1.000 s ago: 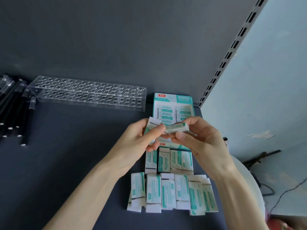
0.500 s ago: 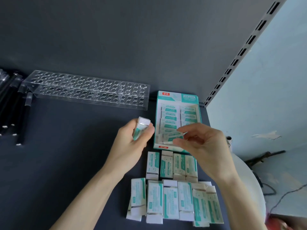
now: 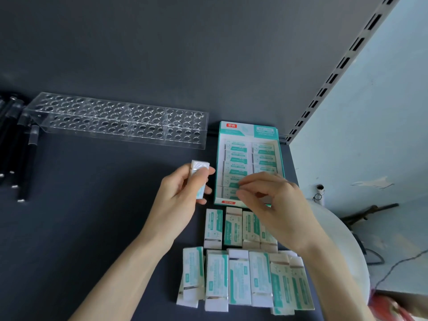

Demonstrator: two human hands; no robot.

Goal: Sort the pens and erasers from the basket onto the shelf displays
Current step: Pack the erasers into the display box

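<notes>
At the far left edge of my frame I see a bunch of black pens (image 3: pixel 14 144) lying side by side on the dark shelf (image 3: pixel 81 216), their tips pointing toward the lower edge. Just right of them, in the upper left, sits a clear acrylic pen holder (image 3: pixel 115 121) with rows of round holes, set against the back panel (image 3: pixel 185 54).

Moving to the centre, my left hand (image 3: pixel 178 205) is clasped around a single eraser (image 3: pixel 199 179), held nearly upright, its white end sticking out above the thumb and fingers. The hand hangs above the shelf, just left of the display box.

That teal-and-white display box (image 3: pixel 249 133) stands right of centre, touching the back panel, with erasers packed inside it in two columns. My right hand (image 3: pixel 275 205) is over the lower part of the box, thumb and forefinger pinched together at the front row; I think they are nipping the edge of an eraser there, but the fingers cover the contact and I cannot tell for sure.

Below the box, loose erasers (image 3: pixel 240 279) lie flat on the shelf in two rows, a shorter row near the box and a longer one toward the bottom edge, packed edge to edge.

At the right, a slotted shelf upright (image 3: pixel 342 66) runs diagonally to the top corner, with a pale wall (image 3: pixel 382 135) beyond it.
</notes>
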